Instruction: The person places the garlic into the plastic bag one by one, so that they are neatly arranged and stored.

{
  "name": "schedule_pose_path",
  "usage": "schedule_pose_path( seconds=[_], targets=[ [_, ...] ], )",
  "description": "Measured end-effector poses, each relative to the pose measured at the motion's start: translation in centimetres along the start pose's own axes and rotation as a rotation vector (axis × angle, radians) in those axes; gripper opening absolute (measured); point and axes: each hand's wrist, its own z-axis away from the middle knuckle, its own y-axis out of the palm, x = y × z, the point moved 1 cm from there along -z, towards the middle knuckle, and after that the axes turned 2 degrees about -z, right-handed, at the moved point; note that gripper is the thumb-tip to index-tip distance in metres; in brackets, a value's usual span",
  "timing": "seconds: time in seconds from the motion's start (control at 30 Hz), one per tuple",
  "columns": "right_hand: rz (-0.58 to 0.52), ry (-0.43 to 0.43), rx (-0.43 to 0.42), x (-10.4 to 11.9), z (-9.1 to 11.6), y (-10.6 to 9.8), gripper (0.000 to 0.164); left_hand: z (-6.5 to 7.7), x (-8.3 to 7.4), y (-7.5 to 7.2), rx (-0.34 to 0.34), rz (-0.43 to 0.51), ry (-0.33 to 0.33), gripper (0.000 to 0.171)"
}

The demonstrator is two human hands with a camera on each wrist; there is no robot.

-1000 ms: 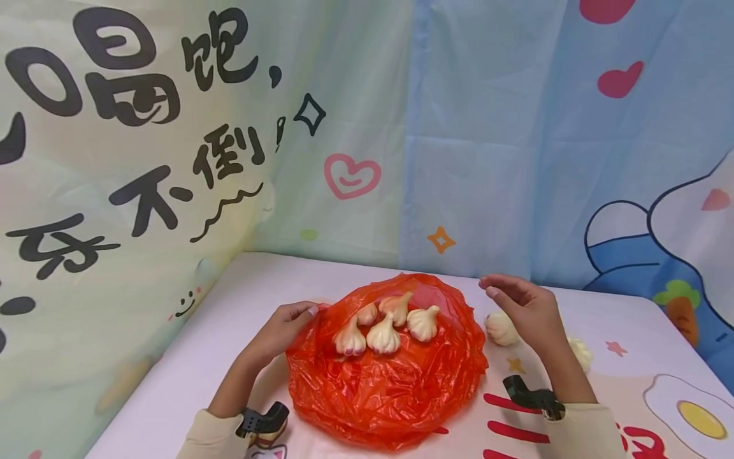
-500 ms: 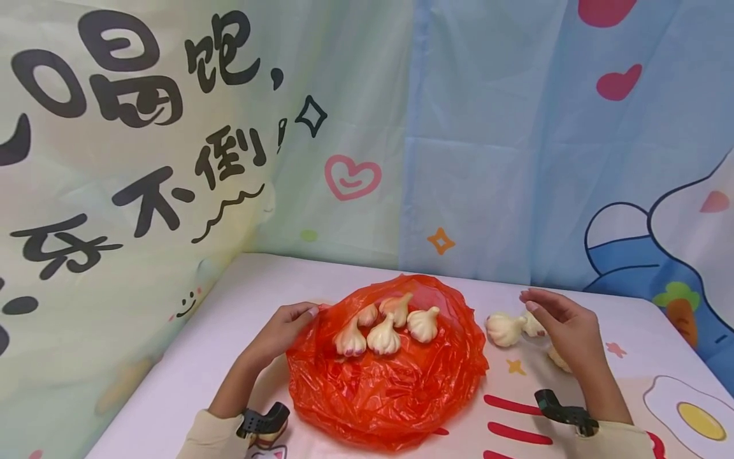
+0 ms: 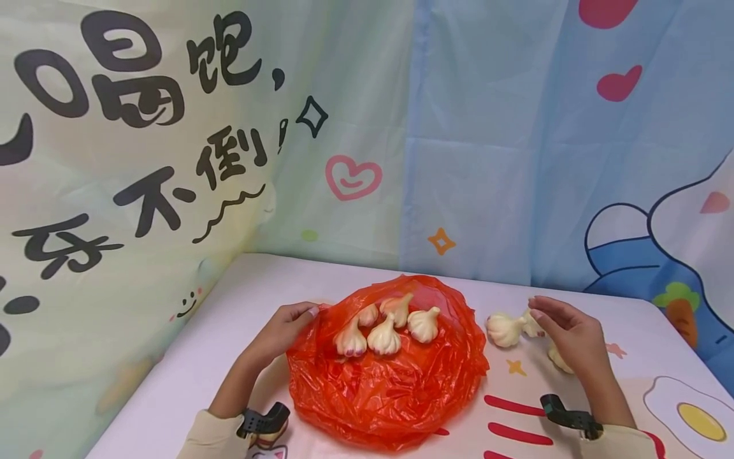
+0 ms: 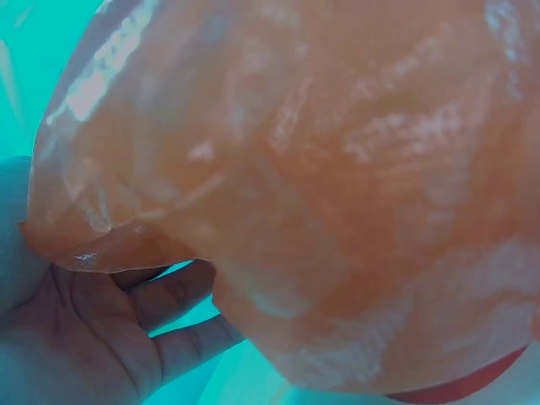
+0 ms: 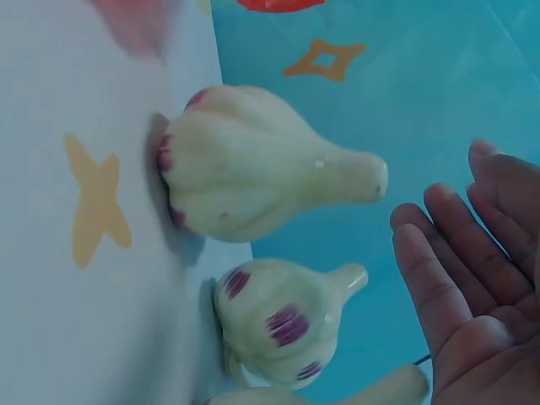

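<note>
A crumpled red plastic bag point(image 3: 395, 395) lies spread open on the table, with several garlic bulbs point(image 3: 384, 335) grouped in it. My left hand point(image 3: 287, 328) pinches the bag's left rim between thumb and fingers. In the left wrist view the bag's film point(image 4: 337, 186) covers much of that hand point(image 4: 93, 337). On the right, my right hand point(image 3: 573, 331) hovers over loose bulbs, fingers slightly bent and holding nothing. The right wrist view shows one large garlic bulb point(image 5: 245, 164) and a smaller bulb point(image 5: 283, 321) just short of the fingertips, with part of a third bulb point(image 5: 329, 395) below.
A printed cloth point(image 3: 470, 159) hangs behind the table point(image 3: 264, 274), and another printed cloth point(image 3: 132, 255) runs along the left side. A printed mat with an egg picture point(image 3: 699, 417) covers the near right of the table. Both wrists wear black camera mounts.
My right hand has moved right and slightly down, away from the bag and over the loose garlic bulbs. The left hand and the bag have stayed in place.
</note>
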Motion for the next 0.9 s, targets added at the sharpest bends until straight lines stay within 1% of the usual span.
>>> schedule_pose_path(
  seconds=[0.13, 0.33, 0.6, 0.77, 0.9],
  targets=[
    [0.025, -0.019, 0.002, 0.3, 0.1, 0.3, 0.054, -0.1, 0.0, 0.0, 0.006, -0.002, 0.001, 0.039],
    [0.073, -0.049, 0.060, 0.9, -0.1, 0.8, 0.052, -0.2, 0.0, 0.0, -0.001, -0.016, 0.003, 0.037],
    [0.126, -0.031, 0.085, 1.2, -0.3, 1.1, 0.053, -0.2, 0.1, 0.1, 0.004, -0.002, 0.006, 0.038],
    [0.131, -0.036, 0.097, 1.4, -0.2, 1.5, 0.050, -0.3, 0.3, 0.1, 0.015, -0.005, 0.008, 0.038],
    [0.124, -0.039, 0.126, 1.5, -0.2, 2.2, 0.047, -0.3, 0.2, 0.1, 0.014, -0.005, 0.001, 0.036]
  ],
)
